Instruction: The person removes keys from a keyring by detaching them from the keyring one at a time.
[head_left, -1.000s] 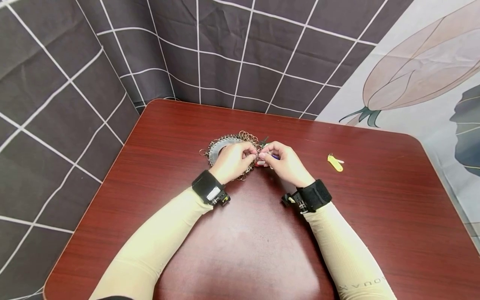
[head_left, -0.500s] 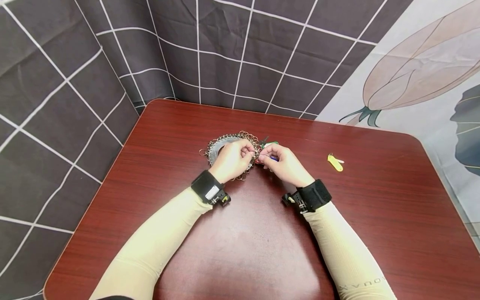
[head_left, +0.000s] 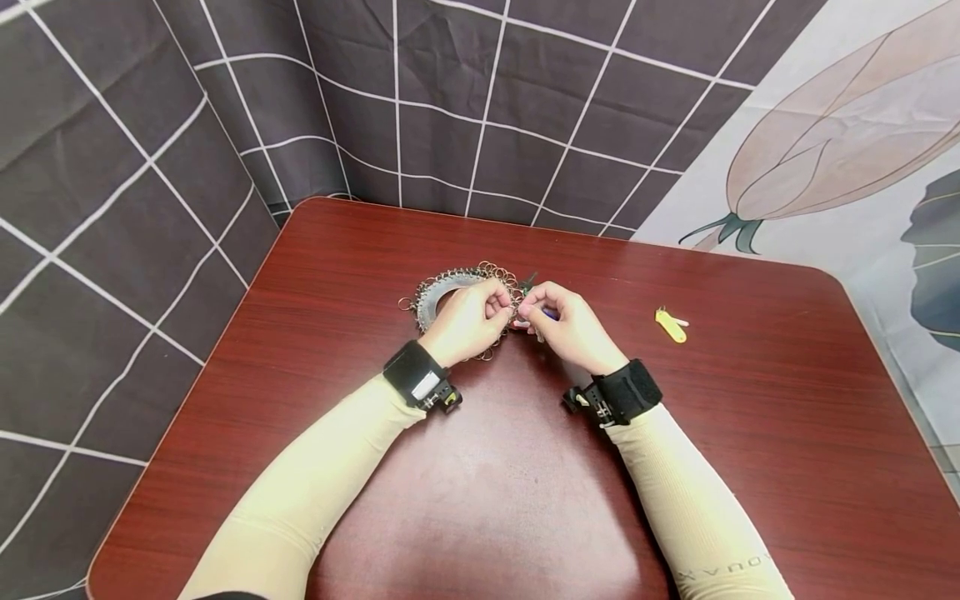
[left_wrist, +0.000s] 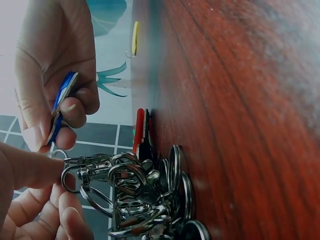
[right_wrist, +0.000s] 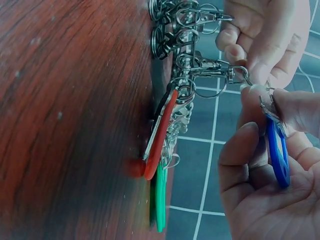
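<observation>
A round, flat grey ring-shaped rack (head_left: 426,307), hung with metal snap clasps and key rings, lies on the table under my left hand (head_left: 467,321). That hand pinches the small end ring of one clasp (right_wrist: 220,72) between thumb and forefinger. My right hand (head_left: 568,323) holds a blue key tag (right_wrist: 278,152) in its fingers, with the tag's thin wire ring (left_wrist: 59,152) right at the clasp's end. Fingertips of both hands almost meet and partly cover the joint. Beside the clasps lie a red tag (right_wrist: 162,135) and a green tag (right_wrist: 160,197).
A yellow key tag (head_left: 670,325) with a small ring lies on the red-brown table (head_left: 495,483), to the right of the hands. Behind the table hang a dark gridded cloth (head_left: 442,83) and a pale flower-patterned cloth (head_left: 840,150).
Both hands stay nearly in place, with small finger shifts at the clasp. My right hand dipped a little, then rose; the green tag, seen half a second ago, is mostly covered in the head view.
</observation>
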